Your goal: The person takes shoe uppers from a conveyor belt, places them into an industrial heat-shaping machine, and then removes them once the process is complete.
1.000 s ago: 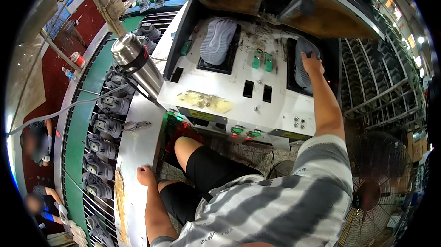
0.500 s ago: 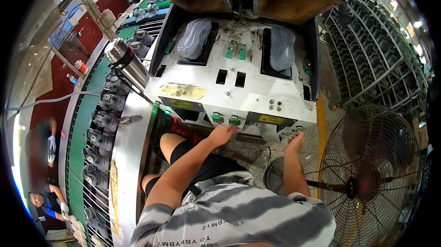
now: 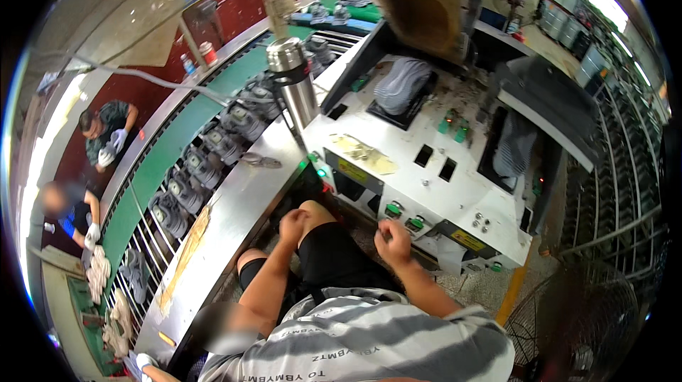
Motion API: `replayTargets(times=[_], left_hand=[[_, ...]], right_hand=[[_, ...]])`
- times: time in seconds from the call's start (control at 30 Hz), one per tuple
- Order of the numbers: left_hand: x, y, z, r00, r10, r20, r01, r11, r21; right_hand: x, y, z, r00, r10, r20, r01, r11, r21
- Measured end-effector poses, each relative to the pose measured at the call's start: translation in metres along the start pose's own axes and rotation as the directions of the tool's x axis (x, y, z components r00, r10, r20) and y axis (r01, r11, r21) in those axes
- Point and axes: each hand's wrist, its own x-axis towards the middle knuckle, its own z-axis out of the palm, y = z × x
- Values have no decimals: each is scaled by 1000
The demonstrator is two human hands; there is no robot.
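My left hand [image 3: 292,225] is curled into a loose fist above my knee, close to the front edge of a white press machine [image 3: 426,169]. My right hand [image 3: 393,241] is also curled, just under the machine's row of green buttons [image 3: 393,209]; whether it touches one is unclear. Neither hand holds anything. Two grey shoe soles lie in the machine's dark recesses, one on the left [image 3: 401,85] and one on the right [image 3: 513,151]. A steel flask [image 3: 294,80] stands on the metal bench [image 3: 234,204] to my left.
A green conveyor [image 3: 177,148] with several grey shoes runs along the left. Two other people [image 3: 106,133] work beyond it. A wire fan guard [image 3: 582,325] stands at the lower right, and wire racks [image 3: 625,169] line the right side.
The view has swung to the right and tilted. My right hand came back from the right sole recess, and both hands have drawn in to fists at the machine's front.
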Motion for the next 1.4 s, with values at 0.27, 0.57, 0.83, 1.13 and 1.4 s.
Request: replayTargets(times=[0.27,0.57,0.83,1.13,1.4], left_hand=[[-85,-169,-204,703,-471,-533,447,876,-183],[-107,-182,-226,520,-694,-498,346,704,-620],[-113,-187,-224,577,-670,-467,306,708,-636],[-126,-210,-215,650,-578,-494,334,801,-497],[-142,-95,-155,916,-378,-133,188,698,-691]], right_hand=[[327,84,70,897,-248,-366,-15,811,-585],[445,106,79,660,626,-415,-697,305,-649],[405,100,85,638,567,-522,-752,313,-580],[261,77,73,840,105,-532,-281,924,-261],[141,-21,151,940,325,-100,-222,809,544]])
